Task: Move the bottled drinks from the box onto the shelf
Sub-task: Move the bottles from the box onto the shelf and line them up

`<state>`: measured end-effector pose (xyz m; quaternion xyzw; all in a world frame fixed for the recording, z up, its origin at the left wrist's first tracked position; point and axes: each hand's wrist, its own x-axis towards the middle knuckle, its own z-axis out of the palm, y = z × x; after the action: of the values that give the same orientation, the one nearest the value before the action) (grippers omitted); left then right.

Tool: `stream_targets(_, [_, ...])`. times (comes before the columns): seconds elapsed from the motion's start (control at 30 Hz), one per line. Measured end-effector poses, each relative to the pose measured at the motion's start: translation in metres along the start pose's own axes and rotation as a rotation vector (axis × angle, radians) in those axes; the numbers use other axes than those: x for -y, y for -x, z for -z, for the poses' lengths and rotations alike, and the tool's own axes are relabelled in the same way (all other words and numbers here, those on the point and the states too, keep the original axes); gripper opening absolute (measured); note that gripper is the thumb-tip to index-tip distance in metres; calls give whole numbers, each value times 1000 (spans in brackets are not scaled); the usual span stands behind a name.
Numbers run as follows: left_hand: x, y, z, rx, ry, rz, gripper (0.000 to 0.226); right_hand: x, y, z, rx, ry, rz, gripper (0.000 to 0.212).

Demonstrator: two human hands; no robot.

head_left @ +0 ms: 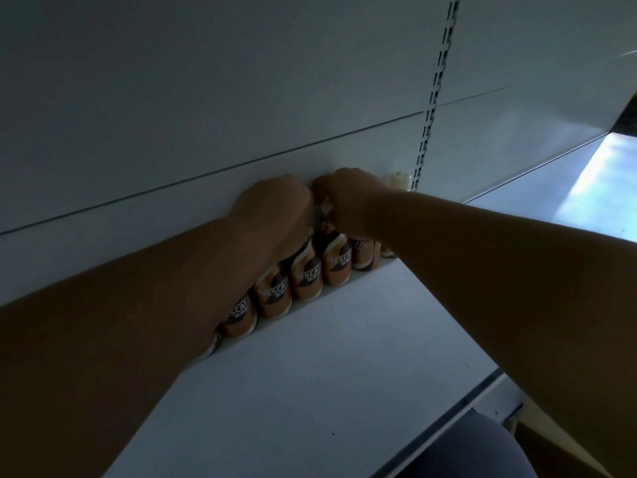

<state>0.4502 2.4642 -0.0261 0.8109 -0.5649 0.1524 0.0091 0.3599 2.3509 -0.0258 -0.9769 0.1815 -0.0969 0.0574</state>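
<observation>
Reaching to the shelf point(310, 357) back, both hands, left hand point(275, 208) and right hand point(348, 198), close fingers around tops of bottled drinks point(306, 277) standing in a row.

The left hand point(275, 208) and right hand point(348, 198) cover the bottles' point(306, 277) caps, so neither grip can be told. At five o'clock, the frame edge cuts off a brown box point(551, 446).

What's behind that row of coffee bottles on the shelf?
Directly behind the bottles is the shelf's plain white back panel. Both hands cover the bottle tops, hiding what's behind those.
</observation>
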Motion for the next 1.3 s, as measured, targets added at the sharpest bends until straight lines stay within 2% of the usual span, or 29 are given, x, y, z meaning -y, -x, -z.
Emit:
stream_targets(0.23, [-4,0,8,16,-37,-4,16,-1,0,1,-8,-39,-23,41])
stream_targets(0.37, [-6,-8,18,68,-62,-1,28,-15,5,12,42,-124,-61,52])
stream_targets(0.47, [-13,-20,23,-70,-45,-71,34,-39,15,14,-102,-139,-119,47])
stream_targets(0.57, [-27,-39,21,-146,24,-137,28,-64,27,13,-216,-122,-164,43])
stream_targets(0.63, [-39,-55,18,-118,51,-145,26,-79,33,12,-199,-85,-179,50])
stream_targets(0.73, [-56,-72,11,27,71,-158,34,-95,30,10,-112,-62,-164,51])
stream_targets(0.8, [-64,-78,6,74,85,-132,27,-103,23,9,-98,-70,-161,49])
stream_targets(0.9, [-72,-82,2,100,85,-108,15,-109,14,4,-125,-130,-179,46])
stream_targets(1.0, [-75,-83,0,100,117,-86,22,-114,15,-2,-135,-236,-180,36])
stream_targets(1.1, [-75,-84,-1,100,118,-91,23,-118,18,-1,-154,-220,-173,29])
stream_targets(1.3, [-76,-88,-7,88,112,-111,24,-123,21,10,-66,-176,-165,35])
